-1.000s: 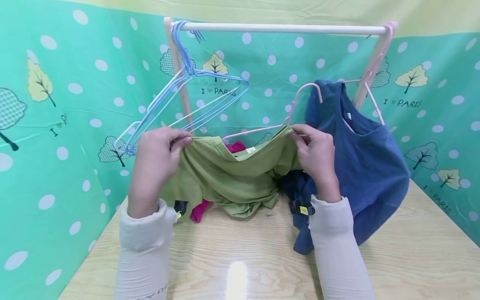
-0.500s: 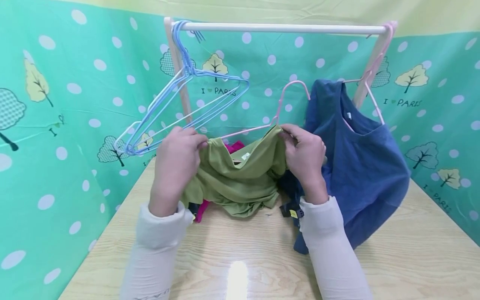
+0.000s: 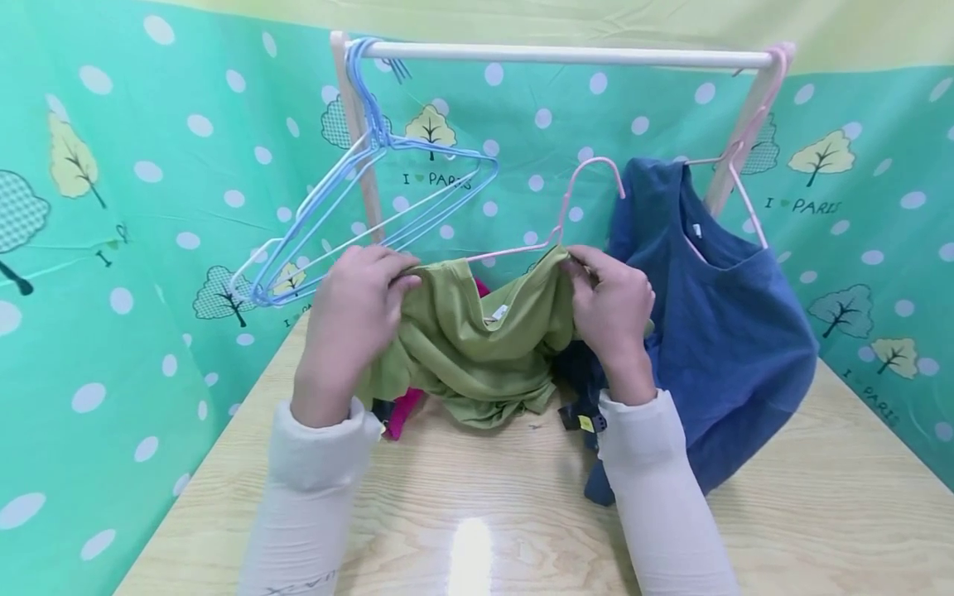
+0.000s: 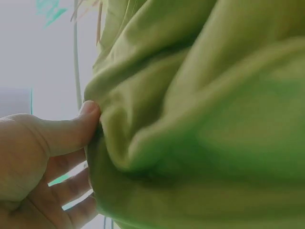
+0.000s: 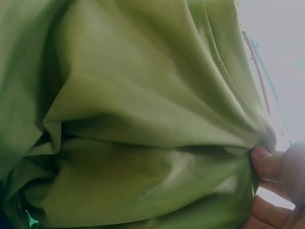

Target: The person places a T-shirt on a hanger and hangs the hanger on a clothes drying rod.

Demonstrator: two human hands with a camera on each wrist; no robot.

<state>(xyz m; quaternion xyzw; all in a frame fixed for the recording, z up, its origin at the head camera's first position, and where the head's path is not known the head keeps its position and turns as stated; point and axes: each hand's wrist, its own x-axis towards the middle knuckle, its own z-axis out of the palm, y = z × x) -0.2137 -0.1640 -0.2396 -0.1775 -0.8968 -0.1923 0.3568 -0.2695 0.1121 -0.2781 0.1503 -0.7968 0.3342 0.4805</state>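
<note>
Between both hands hangs a green shirt, its neckline dipping in the middle and its lower part bunched near the table. My left hand pinches the shirt at its left shoulder; in the left wrist view the thumb presses the cloth's edge. At the opposite shoulder my right hand pinches the cloth, and the right wrist view shows the thumb on it. A pink hanger stands up out of the shirt, its hook free in the air beside the right hand. Most of the hanger's bar is hidden by the shirt.
Several blue and white hangers hang at the left of the white rack bar. On the right, a blue sleeveless top hangs from another pink hanger. Magenta cloth lies behind the shirt on the wooden table.
My left hand has moved right, closer to the right hand, and the shirt's shoulders have drawn together. The pink hanger and right hand have shifted slightly left.
</note>
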